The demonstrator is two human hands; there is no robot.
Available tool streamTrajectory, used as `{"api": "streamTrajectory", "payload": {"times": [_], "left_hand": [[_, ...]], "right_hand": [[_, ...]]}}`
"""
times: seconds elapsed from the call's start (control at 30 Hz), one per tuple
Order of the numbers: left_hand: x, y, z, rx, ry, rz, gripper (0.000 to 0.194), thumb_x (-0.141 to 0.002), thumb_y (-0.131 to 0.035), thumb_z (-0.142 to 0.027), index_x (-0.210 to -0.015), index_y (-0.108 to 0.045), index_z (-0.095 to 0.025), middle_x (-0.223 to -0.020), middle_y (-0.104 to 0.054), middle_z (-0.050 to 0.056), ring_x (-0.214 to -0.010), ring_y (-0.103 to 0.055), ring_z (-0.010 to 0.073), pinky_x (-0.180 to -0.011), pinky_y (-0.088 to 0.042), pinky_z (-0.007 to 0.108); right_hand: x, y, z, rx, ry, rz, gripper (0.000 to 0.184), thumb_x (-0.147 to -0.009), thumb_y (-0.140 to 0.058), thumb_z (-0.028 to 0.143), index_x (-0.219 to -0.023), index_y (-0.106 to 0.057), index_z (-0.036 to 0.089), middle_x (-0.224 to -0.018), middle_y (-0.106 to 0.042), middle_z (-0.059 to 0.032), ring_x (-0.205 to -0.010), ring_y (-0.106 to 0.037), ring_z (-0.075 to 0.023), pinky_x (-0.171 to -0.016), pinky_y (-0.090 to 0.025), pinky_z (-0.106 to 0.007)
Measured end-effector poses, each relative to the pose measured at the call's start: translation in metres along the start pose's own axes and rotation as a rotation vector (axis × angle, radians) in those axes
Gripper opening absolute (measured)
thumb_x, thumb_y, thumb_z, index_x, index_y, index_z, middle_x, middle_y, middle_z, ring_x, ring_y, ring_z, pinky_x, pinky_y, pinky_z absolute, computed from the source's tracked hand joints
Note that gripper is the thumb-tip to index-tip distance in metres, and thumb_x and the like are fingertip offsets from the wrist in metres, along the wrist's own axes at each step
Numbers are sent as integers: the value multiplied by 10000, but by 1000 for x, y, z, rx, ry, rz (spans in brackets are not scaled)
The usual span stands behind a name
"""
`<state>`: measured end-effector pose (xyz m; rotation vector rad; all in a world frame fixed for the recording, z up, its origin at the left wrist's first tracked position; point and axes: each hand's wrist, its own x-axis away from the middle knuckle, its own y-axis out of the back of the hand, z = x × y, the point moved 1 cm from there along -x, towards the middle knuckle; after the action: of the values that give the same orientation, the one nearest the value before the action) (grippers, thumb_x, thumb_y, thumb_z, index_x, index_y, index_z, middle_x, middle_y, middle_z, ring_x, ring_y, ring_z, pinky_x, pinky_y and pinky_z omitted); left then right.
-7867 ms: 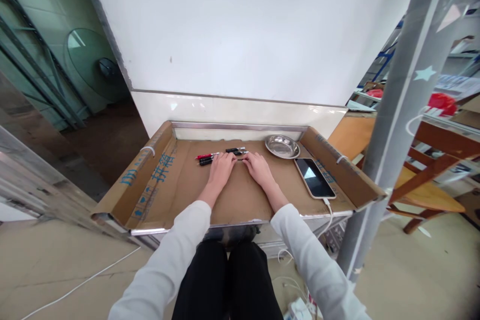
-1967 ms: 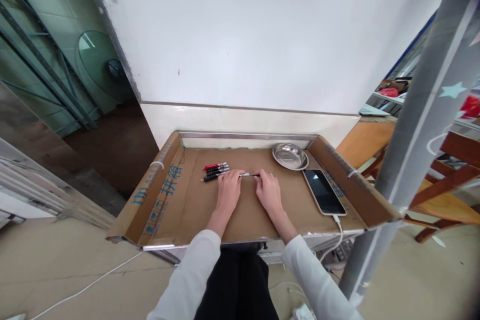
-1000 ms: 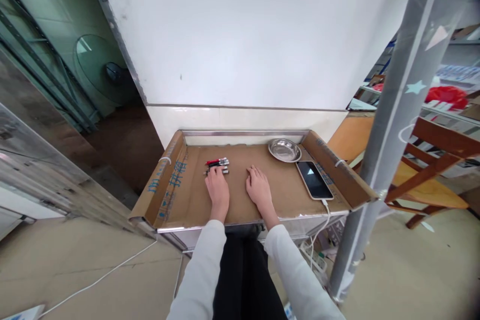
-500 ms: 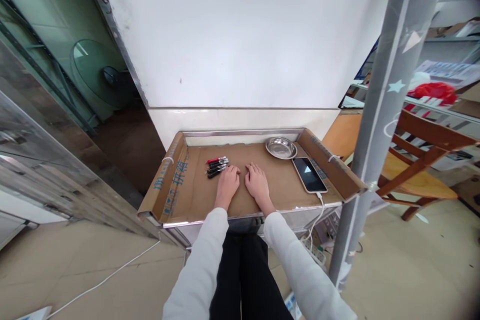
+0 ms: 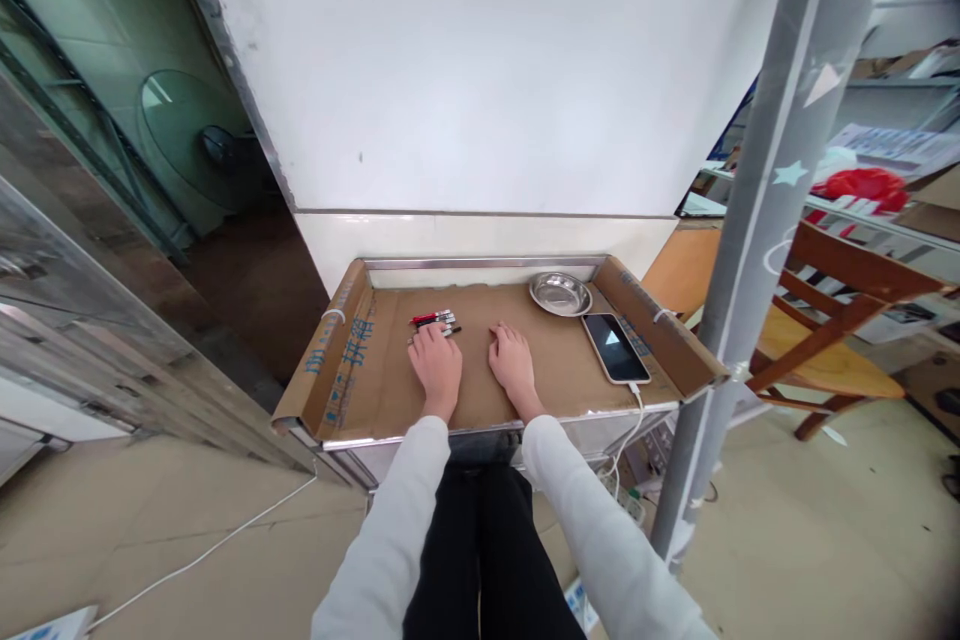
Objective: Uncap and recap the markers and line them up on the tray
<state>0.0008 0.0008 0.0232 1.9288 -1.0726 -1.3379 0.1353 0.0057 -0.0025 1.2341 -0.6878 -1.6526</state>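
Several red and black pens (image 5: 433, 318) lie side by side on the cardboard-lined table (image 5: 390, 400). My left hand (image 5: 436, 367) is over the nearer black pens, palm down with fingers a little apart, and covers most of them. Whether its fingertips touch a pen cannot be seen. My right hand (image 5: 511, 362) rests on the cardboard with its fingers stretched forward and nothing held. A round metal dish (image 5: 560, 294) sits beyond it, toward the back right.
A phone (image 5: 615, 348) lies to the right, with a white cable (image 5: 639, 405) hanging over the front edge. Cardboard flaps wall the left and right sides. Beyond the right side stand a grey pole (image 5: 750, 220) and a wooden chair (image 5: 840, 320).
My left hand has shifted left onto the pens, from a spot just right of them. My right hand stays in about the same place.
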Motion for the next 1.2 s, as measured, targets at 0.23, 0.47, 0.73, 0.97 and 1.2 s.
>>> {"api": "streamTrajectory", "payload": {"times": [0.23, 0.47, 0.73, 0.97, 1.2], "left_hand": [[15, 3, 4, -134, 95, 40, 246, -819, -403, -203, -1031, -492, -115, -1035, -518, 151, -1022, -448, 298, -861, -347, 432], [15, -10, 1, 61, -221, 106, 267, -915, -292, -202, -1062, -507, -143, -989, -528, 137, -947, -470, 266, -814, -374, 386], [-4, -32, -15, 188, -447, 189, 271, -939, -288, -221, -1078, -510, -153, -991, -528, 112, -912, -497, 217, -829, -378, 346], [-11, -41, -20, 139, -458, 189, 277, -944, -279, -240, -1051, -515, -143, -970, -530, 98, -889, -503, 215, -804, -403, 341], [-16, -37, -20, 275, -439, 137, 253, -923, -376, -273, -1114, -511, -176, -1041, -522, 95, -994, -513, 203, -885, -413, 340]], "right_hand": [[0, 3, 2, 10, -7, 13, 333, -859, -375, 147, -1142, -549, 146, -1236, -557, -112, -1146, -473, -196, -976, -316, -327], [-8, 7, 2, -86, -16, -5, 360, -937, -240, 240, -986, -582, 139, -987, -632, -126, -959, -540, -202, -889, -368, -329], [-26, -5, -17, -843, -236, -55, 416, -897, -300, 457, -1094, -539, 179, -931, -644, -55, -748, -599, -139, -708, -473, -251], [-31, -18, -27, -857, -209, 9, 296, -838, -398, 328, -979, -609, 175, -897, -667, -44, -723, -606, -126, -728, -493, -271], [-34, -17, -32, -1182, -283, 7, 305, -695, -635, 425, -863, -619, 171, -781, -663, -24, -691, -602, -122, -710, -525, -274]]}}
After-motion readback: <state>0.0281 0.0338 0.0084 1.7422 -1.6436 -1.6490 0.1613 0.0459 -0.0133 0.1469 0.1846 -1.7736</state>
